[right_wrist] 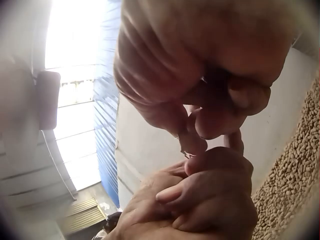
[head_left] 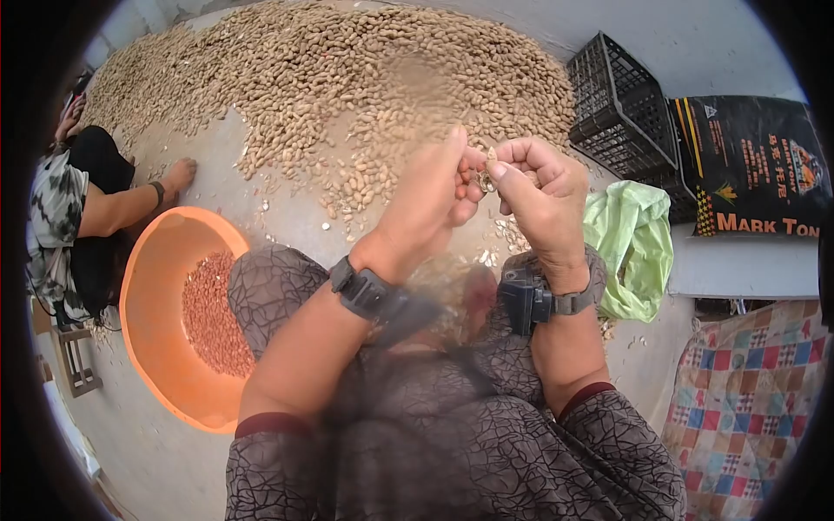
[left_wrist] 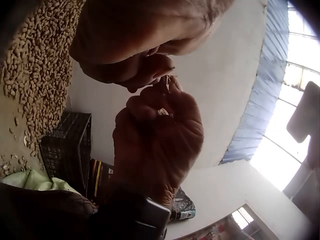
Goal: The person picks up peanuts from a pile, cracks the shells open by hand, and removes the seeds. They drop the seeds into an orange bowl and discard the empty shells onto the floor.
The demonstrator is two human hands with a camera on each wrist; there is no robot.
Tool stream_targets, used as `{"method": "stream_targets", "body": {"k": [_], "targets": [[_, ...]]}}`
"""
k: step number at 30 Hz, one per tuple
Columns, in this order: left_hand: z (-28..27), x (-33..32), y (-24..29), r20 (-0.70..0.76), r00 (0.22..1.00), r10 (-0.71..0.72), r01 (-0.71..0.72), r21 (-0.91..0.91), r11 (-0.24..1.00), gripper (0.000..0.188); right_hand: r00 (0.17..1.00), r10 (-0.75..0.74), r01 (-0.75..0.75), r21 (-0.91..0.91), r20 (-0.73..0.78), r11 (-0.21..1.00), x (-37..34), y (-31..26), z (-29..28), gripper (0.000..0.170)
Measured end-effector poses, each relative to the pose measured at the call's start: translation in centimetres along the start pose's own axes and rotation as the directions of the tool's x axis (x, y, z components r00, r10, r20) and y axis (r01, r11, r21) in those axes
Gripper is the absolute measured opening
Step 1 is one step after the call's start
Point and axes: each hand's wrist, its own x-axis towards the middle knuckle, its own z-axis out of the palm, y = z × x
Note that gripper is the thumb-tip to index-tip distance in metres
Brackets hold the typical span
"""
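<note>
In front of the body, both hands meet at their fingertips. My right hand (head_left: 543,187) pinches a tan peanut (head_left: 492,156) between thumb and fingers; in the right wrist view the pale peanut (right_wrist: 192,144) shows under its thumb. The left hand (head_left: 426,204) has its fingers curled around reddish peanut kernels (head_left: 464,170), close against the right fingertips. Broken shell (head_left: 486,181) sits between the two hands. An orange basin (head_left: 143,304) stands beside the left knee, with shelled red kernels (head_left: 211,313) inside.
A large heap of unshelled peanuts (head_left: 347,78) spreads along the wall. Black crates (head_left: 621,108), a black printed sack (head_left: 751,165) and a light-green bag (head_left: 634,252) are at right. At left another person (head_left: 95,204) sits on the floor. A patchwork cloth (head_left: 747,408) lies lower right.
</note>
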Motion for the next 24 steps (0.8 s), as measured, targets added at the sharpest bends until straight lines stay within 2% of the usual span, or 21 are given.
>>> {"method": "stream_targets", "body": {"k": [2,4,6,7,10,16,19,21,22,24], "targets": [[-0.3,0.1,0.0,-0.004,1.000,-0.015,0.015,0.015,1.000,0.035,1.000,-0.029,0.028,-0.050,-0.006,0.998,-0.1,0.2,-0.1,0.009],[-0.8,0.2,0.0,0.098,0.995,-0.020,0.019,0.011,1.000,0.034,0.998,-0.059,0.058,-0.100,-0.010,0.993,-0.2,0.0,-0.2,0.009],[-0.5,0.1,0.1,0.096,0.995,-0.034,0.035,-0.008,0.999,0.033,1.000,-0.021,0.023,0.061,-0.018,0.998,-0.4,-0.6,-0.2,0.007],[-0.4,0.0,0.2,0.097,0.994,-0.051,0.054,-0.026,0.998,0.032,1.000,-0.022,0.023,0.060,-0.018,0.998,-0.4,-0.6,-0.1,0.007],[-0.4,0.0,-0.1,0.140,0.990,-0.003,-0.003,0.041,0.999,0.028,0.999,-0.033,0.033,0.020,-0.023,0.999,-0.4,-0.6,0.0,0.006],[-1.2,0.1,0.1,0.214,0.977,-0.017,0.002,0.071,0.997,0.017,0.999,-0.045,0.044,-0.067,-0.005,0.997,-0.3,-0.4,-0.4,0.006],[-1.2,-0.1,0.4,0.200,0.979,-0.038,0.017,0.109,0.994,0.016,0.996,-0.091,0.091,-0.123,0.009,0.988,-0.4,-0.3,-0.3,0.006],[-1.2,-0.1,0.7,0.196,0.979,-0.051,0.023,0.142,0.990,0.016,0.960,-0.277,0.279,-0.131,0.035,0.951,-0.4,0.1,-0.2,0.004],[-1.2,-0.1,0.8,0.192,0.979,-0.064,0.030,0.174,0.984,0.017,0.960,-0.277,0.279,-0.130,0.035,0.951,-0.4,0.1,-0.2,0.004],[-1.2,-0.2,0.9,0.198,0.978,-0.069,0.037,0.158,0.987,0.016,0.927,-0.367,0.374,-0.239,0.074,0.896,-0.5,0.2,-0.4,0.002]]}}
